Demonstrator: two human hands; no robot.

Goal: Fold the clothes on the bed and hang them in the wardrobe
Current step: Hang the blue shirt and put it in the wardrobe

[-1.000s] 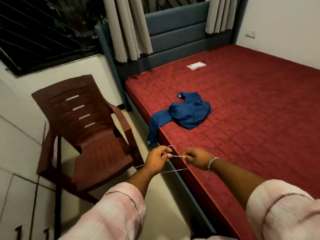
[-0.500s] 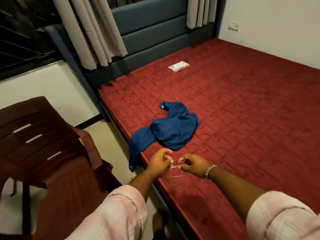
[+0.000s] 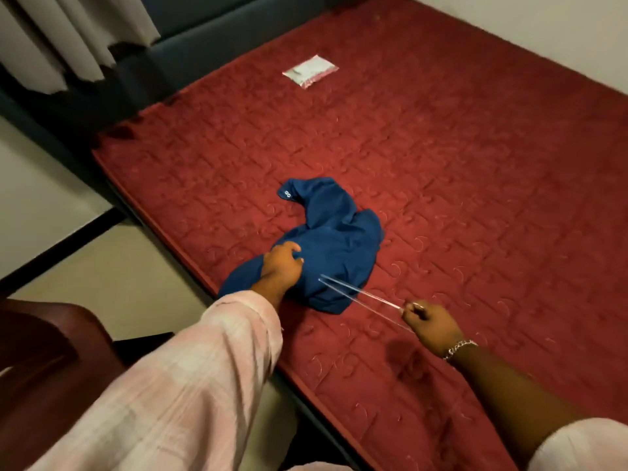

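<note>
One blue garment is seen crumpled on the red mattress, near its left edge, w/ a small white label showing at the top end. No container is in view, except poss. one small clear packet lying flat farther up the mattress; contents can't be made out.

The left hand is laid on the garment's near-left part, fingers curled into the cloth, so the fabric is gripped. The left arm is stretched fwd in a pink checked sleeve.

The right hand is closed round one end of a thin wire hanger, held low just above the mattress; the hanger's far end lies over the garment's near edge. One bracelet is worn on the right wrist.

Part of one brown chair is seen at bottom left, beside the bed.
</note>
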